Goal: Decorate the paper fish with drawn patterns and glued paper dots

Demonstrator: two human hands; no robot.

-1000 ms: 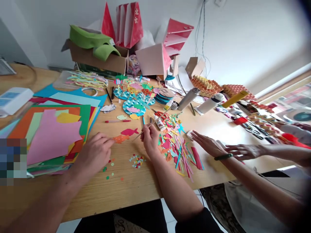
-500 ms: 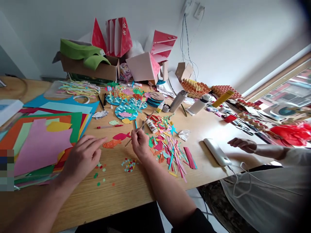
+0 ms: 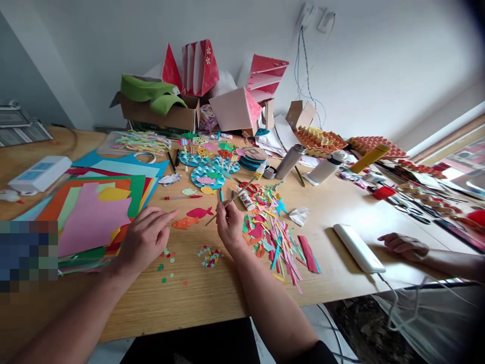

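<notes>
The right hand (image 3: 230, 225) pinches a thin stick (image 3: 244, 189) between thumb and fingers; the stick slants across the fist, its lower end near a crimson paper fish (image 3: 199, 212). The left hand (image 3: 146, 235) is loosely bent and seems to grasp nothing, its thumb apart from the outstretched forefinger. That forefinger points at an orange spotted paper fish (image 3: 185, 223), which lies flat on the wooden table (image 3: 212, 303) between the two hands, just beside the crimson one; whether the fingertip touches it cannot be told.

At the back, a cardboard box (image 3: 174, 120) holds green cloth (image 3: 146, 88) that spills over its front edge. Beside it, a small clear bag (image 3: 207, 117) contains colourful bits too small to make out. A transparent tray or bag (image 3: 105, 146) carries a heap of pastel strips (image 3: 142, 141). A white glue bottle (image 3: 247, 200) lies by the paper scraps (image 3: 280, 235), its printed label too small to read. A second bottle (image 3: 260, 170) has a yellow band. The grey flask (image 3: 291, 162) and white flask (image 3: 326, 168) are capped, their contents hidden. On the left, a white box (image 3: 40, 173) bears blue panels with illegible print.
</notes>
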